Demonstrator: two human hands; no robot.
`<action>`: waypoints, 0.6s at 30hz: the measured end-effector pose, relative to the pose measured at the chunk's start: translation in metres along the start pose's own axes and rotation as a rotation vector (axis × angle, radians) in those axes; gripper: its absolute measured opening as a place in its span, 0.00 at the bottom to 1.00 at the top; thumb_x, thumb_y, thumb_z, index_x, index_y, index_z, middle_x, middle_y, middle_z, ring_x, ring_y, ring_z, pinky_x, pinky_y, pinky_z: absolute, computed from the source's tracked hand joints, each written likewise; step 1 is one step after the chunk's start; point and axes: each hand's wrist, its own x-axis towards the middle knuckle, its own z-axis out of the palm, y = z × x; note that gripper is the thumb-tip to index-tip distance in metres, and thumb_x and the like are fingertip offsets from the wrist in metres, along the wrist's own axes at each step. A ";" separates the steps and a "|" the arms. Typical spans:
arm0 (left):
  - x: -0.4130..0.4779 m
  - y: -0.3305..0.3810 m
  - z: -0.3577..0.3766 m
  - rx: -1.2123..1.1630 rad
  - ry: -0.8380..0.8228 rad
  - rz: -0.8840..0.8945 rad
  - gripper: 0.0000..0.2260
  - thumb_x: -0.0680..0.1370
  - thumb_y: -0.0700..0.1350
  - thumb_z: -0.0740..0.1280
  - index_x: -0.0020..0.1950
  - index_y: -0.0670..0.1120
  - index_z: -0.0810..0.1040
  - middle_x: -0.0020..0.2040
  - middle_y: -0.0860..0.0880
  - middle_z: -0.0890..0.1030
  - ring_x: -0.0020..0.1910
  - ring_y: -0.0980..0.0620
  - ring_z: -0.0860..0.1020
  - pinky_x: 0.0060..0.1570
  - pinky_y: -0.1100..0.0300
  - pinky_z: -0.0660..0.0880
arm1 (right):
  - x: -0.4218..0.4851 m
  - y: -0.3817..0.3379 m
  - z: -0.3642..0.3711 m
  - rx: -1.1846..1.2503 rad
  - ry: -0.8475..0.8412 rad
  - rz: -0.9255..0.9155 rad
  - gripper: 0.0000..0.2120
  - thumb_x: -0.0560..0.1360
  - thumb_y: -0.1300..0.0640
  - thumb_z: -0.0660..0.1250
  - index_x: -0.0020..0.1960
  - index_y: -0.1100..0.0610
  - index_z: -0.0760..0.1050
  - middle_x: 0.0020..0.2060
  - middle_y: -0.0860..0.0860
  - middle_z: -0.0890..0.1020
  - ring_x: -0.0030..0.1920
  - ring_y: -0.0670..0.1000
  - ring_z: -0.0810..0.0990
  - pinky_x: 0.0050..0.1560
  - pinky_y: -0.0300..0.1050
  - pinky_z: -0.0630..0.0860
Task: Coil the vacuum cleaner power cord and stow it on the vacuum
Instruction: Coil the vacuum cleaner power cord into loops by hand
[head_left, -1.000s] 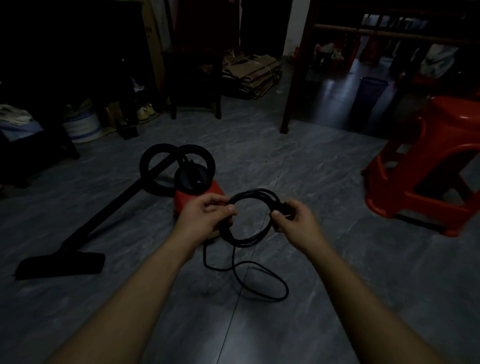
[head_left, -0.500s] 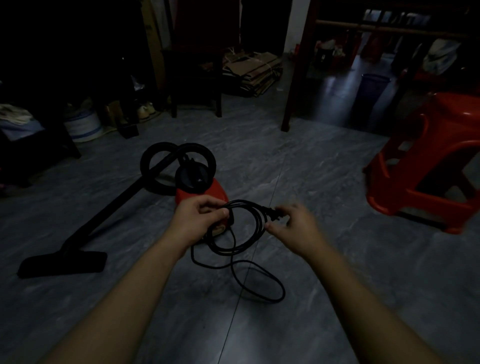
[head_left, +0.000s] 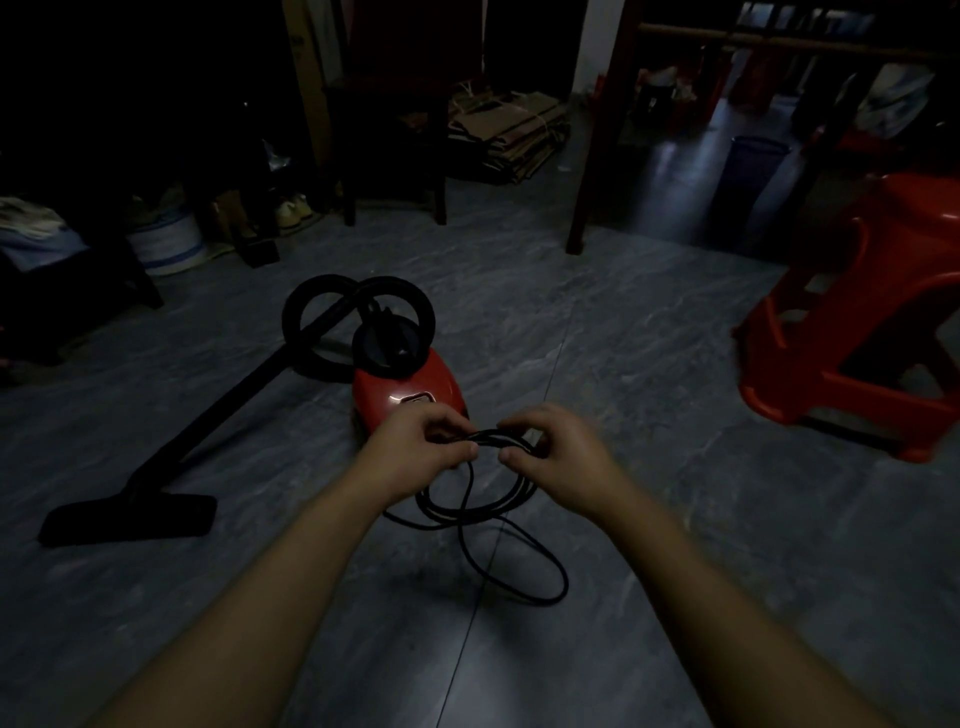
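A small red vacuum cleaner (head_left: 410, 392) sits on the grey floor, its black hose curled in two loops behind it and its wand ending in a floor nozzle (head_left: 130, 517) at the left. The black power cord (head_left: 483, 506) hangs in a coil of several turns just in front of the vacuum. My left hand (head_left: 421, 449) pinches the coil's top on the left side. Close beside it, my right hand (head_left: 556, 452) grips the same bundle. A loose loop of the cord lies on the floor below the coil.
Two stacked red plastic stools (head_left: 857, 332) stand at the right. Dark wooden table legs (head_left: 582, 208) and a chair rise behind the vacuum, with flattened cardboard (head_left: 509, 130) beyond. A bucket (head_left: 166, 241) and shoes line the left wall.
My hands have come together at the top of the coil. The coil has dropped from held wide and upright to hanging below my fingers.
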 end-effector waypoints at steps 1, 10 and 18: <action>0.000 0.000 0.000 0.014 -0.008 0.014 0.07 0.72 0.37 0.75 0.50 0.43 0.84 0.44 0.46 0.86 0.45 0.50 0.85 0.44 0.63 0.80 | 0.000 -0.001 0.001 0.006 -0.027 -0.010 0.16 0.74 0.51 0.72 0.61 0.51 0.79 0.53 0.47 0.79 0.42 0.39 0.75 0.46 0.35 0.73; -0.002 0.000 -0.006 -0.030 0.036 0.026 0.08 0.73 0.39 0.75 0.50 0.48 0.83 0.46 0.49 0.86 0.46 0.52 0.85 0.48 0.58 0.82 | 0.005 -0.009 0.010 0.107 -0.100 0.001 0.08 0.78 0.55 0.68 0.43 0.43 0.74 0.33 0.41 0.76 0.32 0.39 0.74 0.34 0.32 0.68; 0.001 -0.007 -0.021 -0.058 0.126 0.007 0.09 0.74 0.41 0.75 0.53 0.45 0.83 0.49 0.48 0.85 0.47 0.57 0.83 0.46 0.66 0.77 | 0.007 -0.004 -0.003 0.438 0.089 0.036 0.05 0.79 0.57 0.66 0.45 0.53 0.78 0.33 0.43 0.76 0.32 0.46 0.75 0.33 0.44 0.75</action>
